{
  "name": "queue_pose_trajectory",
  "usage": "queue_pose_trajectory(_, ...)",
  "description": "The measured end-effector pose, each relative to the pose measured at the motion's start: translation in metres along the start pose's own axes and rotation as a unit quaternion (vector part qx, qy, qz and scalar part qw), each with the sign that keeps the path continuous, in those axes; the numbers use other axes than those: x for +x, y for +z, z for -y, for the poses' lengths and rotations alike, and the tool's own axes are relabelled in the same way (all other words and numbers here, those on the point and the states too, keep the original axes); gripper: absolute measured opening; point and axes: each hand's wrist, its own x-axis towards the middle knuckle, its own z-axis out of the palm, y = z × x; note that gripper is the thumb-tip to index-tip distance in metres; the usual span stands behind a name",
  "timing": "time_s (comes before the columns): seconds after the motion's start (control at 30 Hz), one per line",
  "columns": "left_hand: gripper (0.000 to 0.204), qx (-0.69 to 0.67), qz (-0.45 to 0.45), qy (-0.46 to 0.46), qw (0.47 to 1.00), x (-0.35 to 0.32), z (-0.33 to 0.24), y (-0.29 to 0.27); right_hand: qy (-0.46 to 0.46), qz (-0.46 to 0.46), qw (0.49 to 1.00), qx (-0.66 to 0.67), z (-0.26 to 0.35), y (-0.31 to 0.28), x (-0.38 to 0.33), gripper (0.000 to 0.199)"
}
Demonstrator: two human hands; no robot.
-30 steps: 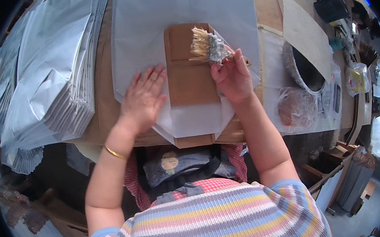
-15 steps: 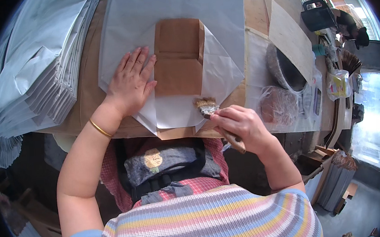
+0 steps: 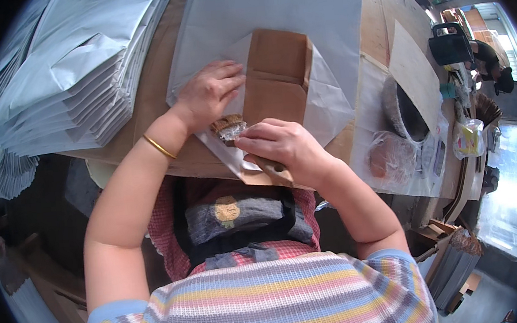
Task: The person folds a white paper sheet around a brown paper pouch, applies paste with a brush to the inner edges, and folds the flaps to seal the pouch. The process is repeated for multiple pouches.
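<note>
My right hand (image 3: 285,150) is wrapped round the handle of a wide paintbrush (image 3: 228,127). Its brown bristles have a whitish, wet-looking base and rest at the left side of the near flap. In front of me lies a large white paper bag (image 3: 309,3), its near end folded out flat and showing a brown inner panel (image 3: 275,101). My left hand (image 3: 213,95) lies on the white fold left of that panel, fingers stretched toward it and palm down. Part of the near flap is hidden under my right hand.
Stacked white folded bags (image 3: 79,85) fill the table's left side. To the right stand a dark-lined bowl (image 3: 404,109), partly covered by a pale board (image 3: 412,74), and a clear plastic bag (image 3: 387,159). A dark container (image 3: 450,43) sits farther back, near another person (image 3: 493,67).
My right hand has carried the brush leftward across the near flap, from its right side to its left. The bag appears farther right in view; my left hand's fingers now point more to the right.
</note>
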Motion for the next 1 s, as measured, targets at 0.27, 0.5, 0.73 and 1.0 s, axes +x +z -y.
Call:
queue_pose_trajectory(0.27, 0.028, 0.096, -0.028, 0.025, 0.995, -0.005, -0.004, 0.008, 0.08, 0.067, 0.993, 0.052, 0.029, -0.007, -0.047, 0.021)
queue_pose_trajectory(0.5, 0.029, 0.134, -0.018, 0.036, 0.99, -0.005, -0.006, 0.004, 0.126, -0.063, 0.989, -0.044, 0.045, -0.036, -0.087, 0.019)
queue_pose_trajectory(0.73, 0.03, 0.129, -0.015, 0.032, 0.991, 0.004, -0.01, 0.005, 0.109, -0.013, 0.994, 0.003, 0.042, -0.006, -0.092, 0.026)
queue_pose_trajectory(1.0, 0.032, 0.149, 0.006, 0.011, 0.989, 0.0, -0.018, -0.003, 0.283, -0.332, 0.877, 0.203, -0.038, -0.096, -0.058, 0.004)
